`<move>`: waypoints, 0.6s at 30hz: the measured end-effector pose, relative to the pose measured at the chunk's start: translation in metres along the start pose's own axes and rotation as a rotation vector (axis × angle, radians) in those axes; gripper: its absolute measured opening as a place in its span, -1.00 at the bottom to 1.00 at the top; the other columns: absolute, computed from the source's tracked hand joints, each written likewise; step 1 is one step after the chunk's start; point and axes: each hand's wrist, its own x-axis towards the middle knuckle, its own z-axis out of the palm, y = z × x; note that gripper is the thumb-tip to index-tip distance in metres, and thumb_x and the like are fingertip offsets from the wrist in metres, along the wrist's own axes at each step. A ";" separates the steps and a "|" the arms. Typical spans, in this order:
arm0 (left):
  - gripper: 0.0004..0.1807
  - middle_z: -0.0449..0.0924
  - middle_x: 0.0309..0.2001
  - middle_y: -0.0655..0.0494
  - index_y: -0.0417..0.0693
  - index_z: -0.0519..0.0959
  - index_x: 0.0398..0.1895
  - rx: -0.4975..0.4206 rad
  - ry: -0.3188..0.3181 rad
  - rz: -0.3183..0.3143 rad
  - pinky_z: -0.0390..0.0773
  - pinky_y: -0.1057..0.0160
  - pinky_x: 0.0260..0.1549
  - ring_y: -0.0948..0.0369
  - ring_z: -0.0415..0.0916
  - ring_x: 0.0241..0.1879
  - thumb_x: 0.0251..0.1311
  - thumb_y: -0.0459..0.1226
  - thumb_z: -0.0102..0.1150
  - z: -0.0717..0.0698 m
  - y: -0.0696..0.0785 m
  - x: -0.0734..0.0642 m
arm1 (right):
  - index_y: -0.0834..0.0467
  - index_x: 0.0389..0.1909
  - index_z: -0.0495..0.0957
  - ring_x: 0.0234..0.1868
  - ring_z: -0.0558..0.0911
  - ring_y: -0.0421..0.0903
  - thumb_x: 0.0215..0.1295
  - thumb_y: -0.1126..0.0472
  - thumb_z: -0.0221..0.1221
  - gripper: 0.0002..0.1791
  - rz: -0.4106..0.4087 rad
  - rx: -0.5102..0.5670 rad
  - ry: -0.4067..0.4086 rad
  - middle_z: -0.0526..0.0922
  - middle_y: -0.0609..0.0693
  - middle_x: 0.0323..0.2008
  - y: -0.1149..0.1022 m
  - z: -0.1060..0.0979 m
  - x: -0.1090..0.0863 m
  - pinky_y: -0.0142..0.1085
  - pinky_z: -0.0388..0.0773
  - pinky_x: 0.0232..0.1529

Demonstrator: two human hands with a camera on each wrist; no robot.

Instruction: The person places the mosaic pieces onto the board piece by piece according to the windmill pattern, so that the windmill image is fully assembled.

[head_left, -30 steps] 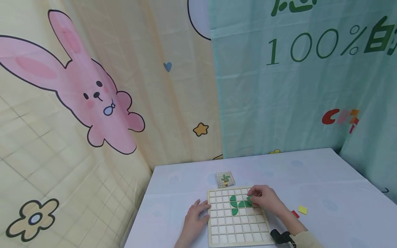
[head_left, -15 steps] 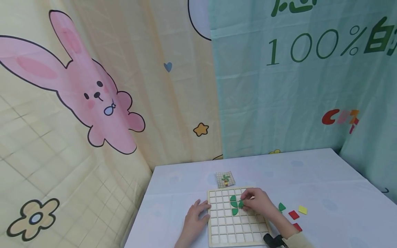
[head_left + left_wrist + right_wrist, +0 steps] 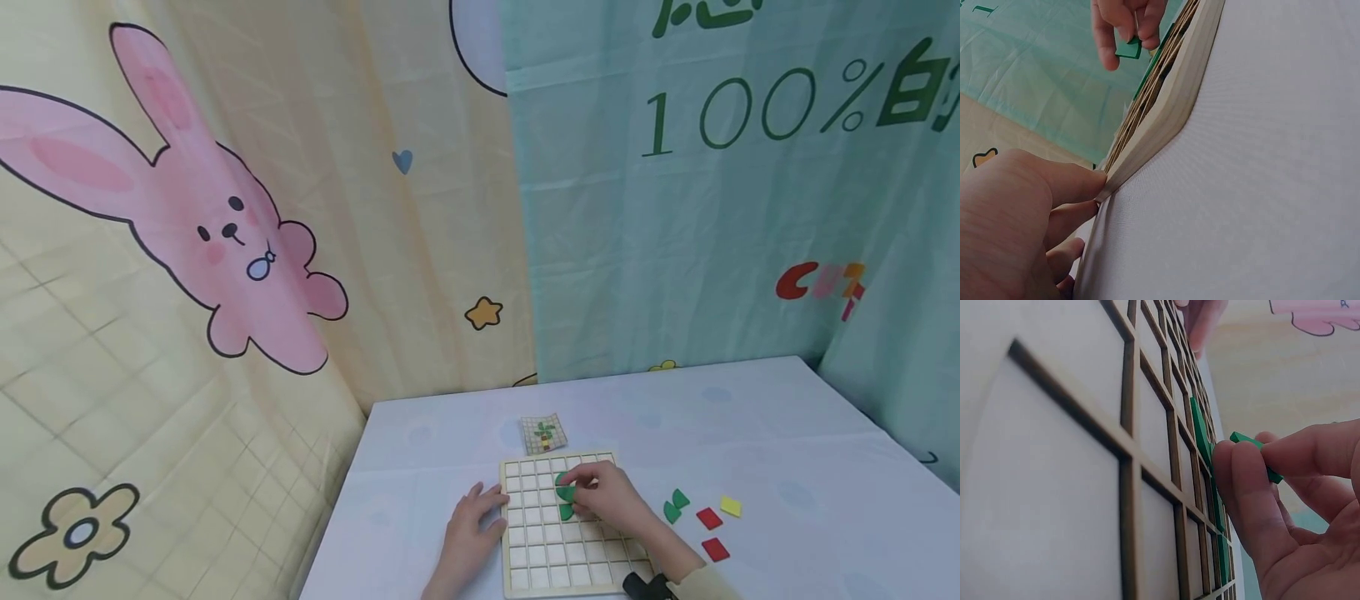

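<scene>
A white gridded board with a pale wooden frame (image 3: 577, 592) lies on the table. Several green curved-edge tiles (image 3: 566, 494) sit in its upper cells, partly behind my right hand (image 3: 603, 497). Over that area the right hand pinches a green tile (image 3: 1276, 476) between thumb and fingers; this tile (image 3: 1129, 49) shows tilted and raised off the grid in the left wrist view. My left hand (image 3: 471, 533) rests at the board's left side, its spread thumb and index finger touching the frame edge (image 3: 1166, 119).
Two loose green tiles (image 3: 672, 512), two red tiles (image 3: 708, 518) and a yellow tile (image 3: 731, 507) lie right of the board. A small pattern card (image 3: 543, 434) with a plant picture lies just beyond the board. Printed curtains (image 3: 675, 250) hang behind the table.
My right hand has moved left across the board from its upper right part. The loose green and red tiles that the right arm covered now show. The left hand stays at the edge.
</scene>
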 end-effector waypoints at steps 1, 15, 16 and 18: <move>-0.63 0.50 0.33 0.15 0.15 0.66 0.11 -0.001 -0.001 -0.001 -0.11 -0.42 0.41 -0.16 0.09 0.49 0.22 -0.26 0.26 0.000 0.000 0.000 | 0.28 -0.06 0.67 -0.45 0.63 0.05 0.36 0.39 0.18 -0.80 -0.003 0.007 -0.007 0.60 0.13 -0.44 0.000 0.001 0.001 -0.19 0.65 -0.49; -0.63 0.50 0.33 0.14 0.16 0.66 0.10 -0.009 -0.008 -0.002 -0.13 -0.40 0.42 -0.16 0.07 0.50 0.21 -0.27 0.28 0.000 -0.001 0.001 | 0.12 -0.23 0.69 -0.37 0.64 -0.09 0.25 0.32 0.32 -0.90 -0.069 -0.150 -0.010 0.68 -0.10 -0.40 0.003 0.015 0.004 -0.26 0.60 -0.42; -0.63 0.50 0.33 0.14 0.16 0.66 0.10 -0.010 -0.006 0.002 -0.13 -0.40 0.42 -0.16 0.08 0.50 0.21 -0.28 0.28 0.000 -0.001 0.000 | 0.11 -0.25 0.68 -0.36 0.65 -0.10 0.25 0.31 0.33 -0.91 -0.070 -0.153 -0.011 0.68 -0.11 -0.40 0.003 0.016 0.004 -0.26 0.61 -0.41; -0.63 0.50 0.33 0.13 0.16 0.66 0.10 -0.006 -0.004 0.007 -0.12 -0.40 0.42 -0.17 0.08 0.49 0.21 -0.28 0.27 0.000 -0.001 0.000 | 0.10 -0.27 0.67 -0.35 0.65 -0.10 0.23 0.31 0.35 -0.91 -0.069 -0.158 -0.011 0.67 -0.12 -0.40 0.003 0.018 0.003 -0.26 0.61 -0.40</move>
